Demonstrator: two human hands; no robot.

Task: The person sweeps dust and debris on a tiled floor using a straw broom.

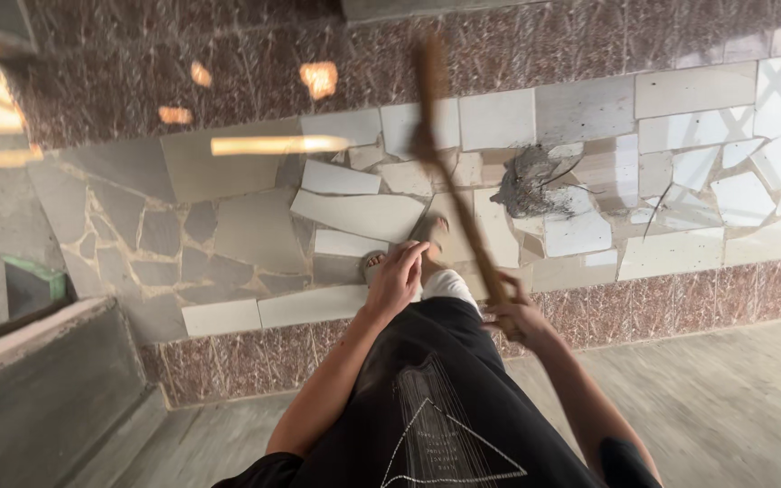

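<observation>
My right hand (pixel 515 312) is clamped around a blurred broom handle (pixel 449 172) angled over the broken-tile floor (pixel 354 217), my left hand (pixel 397 280) hangs loosely curled, empty; short strokes toward the grey cement patch (pixel 531 181) seem best.

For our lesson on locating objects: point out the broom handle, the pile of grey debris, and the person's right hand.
broom handle (pixel 452 194): head view, middle of the wooden shaft.
pile of grey debris (pixel 528 183): head view, centre of the heap on the tiles.
right hand (pixel 515 314): head view, back of the hand gripping the handle.
</observation>
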